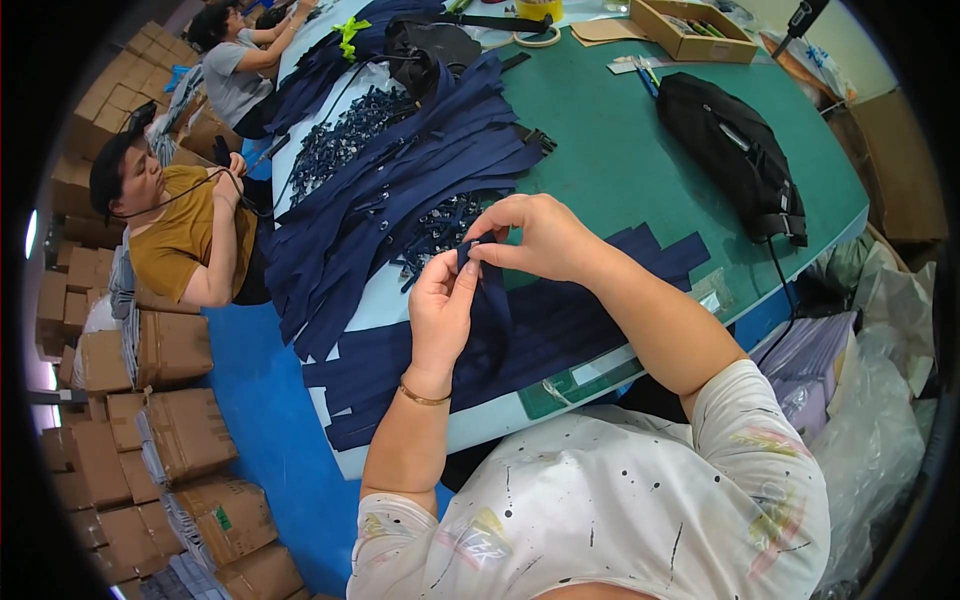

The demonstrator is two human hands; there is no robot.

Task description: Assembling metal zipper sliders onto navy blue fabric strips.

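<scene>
My left hand (441, 305) and my right hand (540, 236) meet over the near part of the table, thumbs and fingertips pinched together. Between them is the end of a navy zipper tape (492, 312), which hangs down past my left thumb. Any small part at the fingertips is too tiny to make out. Below my hands lies a layer of flat navy strips (575, 315). Just beyond my left fingers is a heap of small dark-blue pieces with metallic glints (440, 228), which look like zipper sliders. A larger bundle of navy strips (390, 205) spreads to the far left.
A black bag (735, 150) lies on the green mat (590, 130) at right, its cord trailing over the edge. A wooden box (695, 35) and scissors (537, 37) are at the back. Two people sit along the left side; cardboard boxes (185, 435) are stacked behind.
</scene>
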